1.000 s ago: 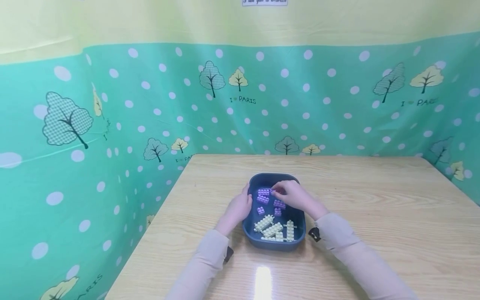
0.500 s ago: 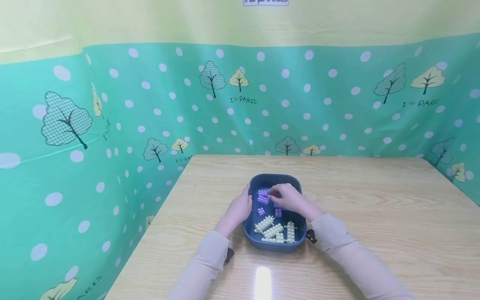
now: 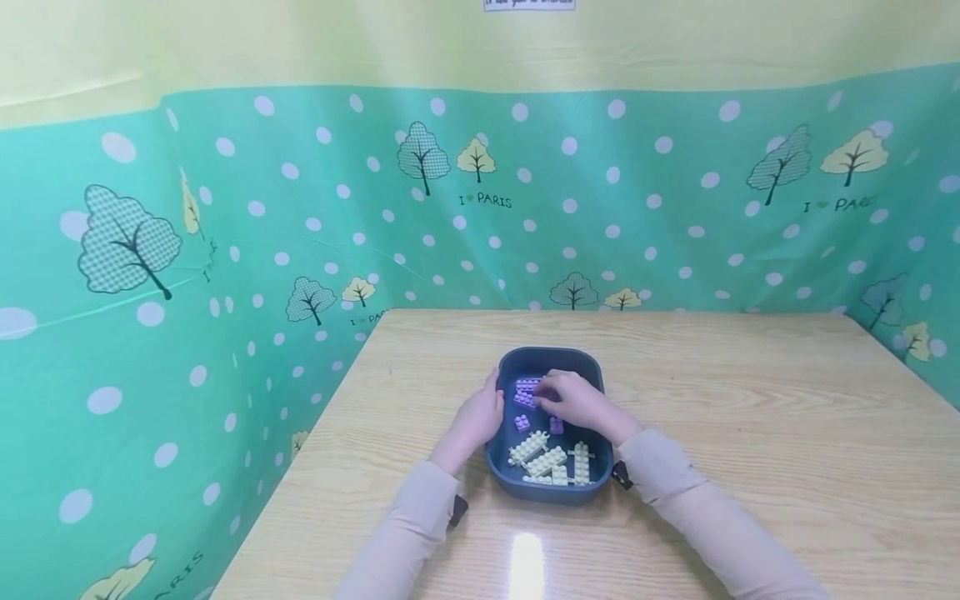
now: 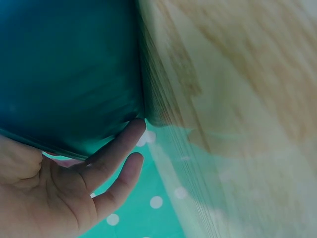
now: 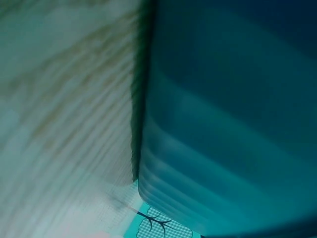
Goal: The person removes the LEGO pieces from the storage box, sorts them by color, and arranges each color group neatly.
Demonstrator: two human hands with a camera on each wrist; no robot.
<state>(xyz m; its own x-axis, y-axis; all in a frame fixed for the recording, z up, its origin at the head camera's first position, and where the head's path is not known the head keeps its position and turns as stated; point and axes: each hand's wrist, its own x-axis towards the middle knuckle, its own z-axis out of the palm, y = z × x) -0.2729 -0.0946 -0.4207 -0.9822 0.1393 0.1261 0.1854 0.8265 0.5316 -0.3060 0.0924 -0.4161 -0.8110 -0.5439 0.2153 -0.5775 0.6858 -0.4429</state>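
Note:
A dark blue bin (image 3: 551, 493) stands on the table with toy bricks in it. My left hand (image 3: 482, 414) grips its left rim. In the left wrist view the fingers (image 4: 121, 148) lie along the bin's outer wall, with the thumb hidden. My right hand (image 3: 576, 400) reaches over the right rim into the bin, fingers bent down among purple toy bricks (image 3: 524, 400); I cannot tell whether they pinch one. Another small purple brick (image 3: 522, 423) lies below these. Pale cream toy bricks (image 3: 546, 460), some with side pegs, lie at the near end.
The wooden table (image 3: 750, 400) extends widely to the right of the bin. Behind it hangs a green dotted cloth (image 3: 645, 208) with trees printed on it, also running along the left side. The right wrist view shows mostly the bin's outer wall (image 5: 218, 129).
My right hand has moved slightly nearer and lower inside the bin and now covers a purple brick seen before. A purple piece visible earlier at its fingertips is hidden. My left hand stays put.

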